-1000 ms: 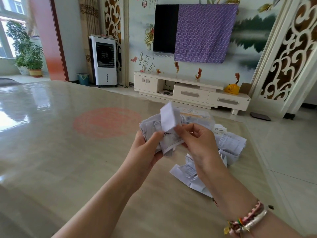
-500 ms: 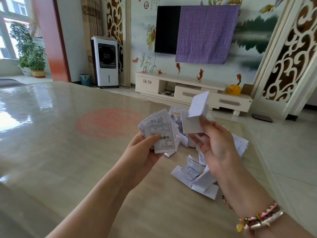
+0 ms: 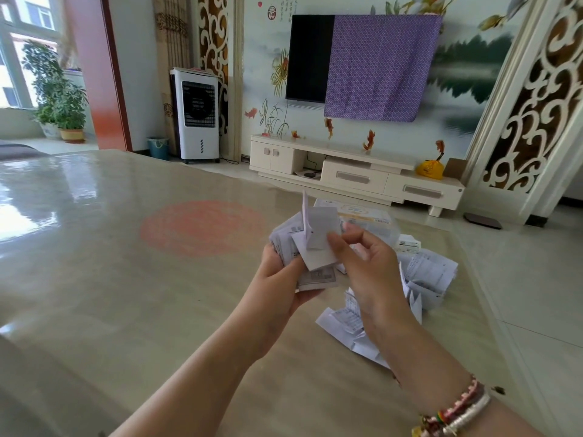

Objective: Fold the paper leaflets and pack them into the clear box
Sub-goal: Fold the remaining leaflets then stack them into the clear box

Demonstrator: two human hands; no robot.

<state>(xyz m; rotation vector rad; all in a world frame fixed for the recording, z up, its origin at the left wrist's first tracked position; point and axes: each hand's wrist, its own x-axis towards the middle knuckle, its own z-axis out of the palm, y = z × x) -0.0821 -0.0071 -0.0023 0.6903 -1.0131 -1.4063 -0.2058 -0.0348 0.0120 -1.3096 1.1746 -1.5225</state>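
My left hand grips a stack of folded paper leaflets above the table. My right hand pinches a white folded leaflet and holds it against the top of that stack. The clear box stands on the table just behind my hands, partly hidden by them. Loose unfolded leaflets lie on the table to the right, and more loose leaflets lie under my right wrist.
The glossy beige table spreads wide to the left, its right edge near the loose papers. A small white carton sits beside the box. Beyond the table are a TV cabinet and an air cooler.
My right hand lifted the white leaflet away to the right, then brought it back left onto the stack in my left hand. The camera view shifted slightly.
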